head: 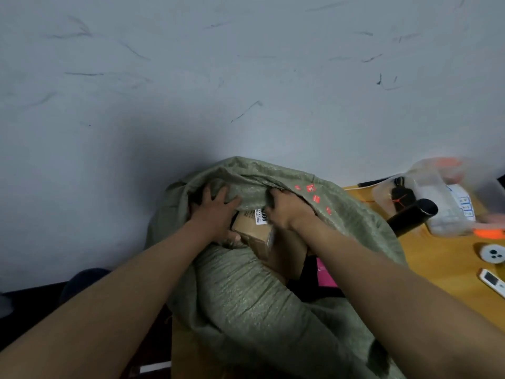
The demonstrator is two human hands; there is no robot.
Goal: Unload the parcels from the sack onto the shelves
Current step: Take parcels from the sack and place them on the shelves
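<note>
Left hand (216, 212): reaches into the mouth of the sack, fingers spread and laid flat on the green weave at the far rim, thumb down against the side of the cardboard box; it presses rather than grips.
Right hand (284, 207): knuckles up at the sack's far rim, fingers curled over a fold of the fabric and holding it back, just beside the box's label.
Woven sack (246, 296): olive-green, bulging, lying on the bench with its mouth turned away from the person; red printed marks run along its right-hand edge.
Cardboard box (252, 232): a brown parcel inside the sack's mouth, between the two hands, tilted, with a white barcode label (261, 216) on its upper face.
Pink packet (325, 274): shows in a dark gap at the sack's right side, under the right forearm.
Bench (448, 272): yellow wood, to the right of the sack.
Remote control (493, 283): white, near the right edge.
Black cylinder (412, 217): lies tilted beside the sack.
Clear plastic bag (437, 198): farther back, contents blurred.
Wall (191, 77): pale, scuffed with dark marks.
</note>
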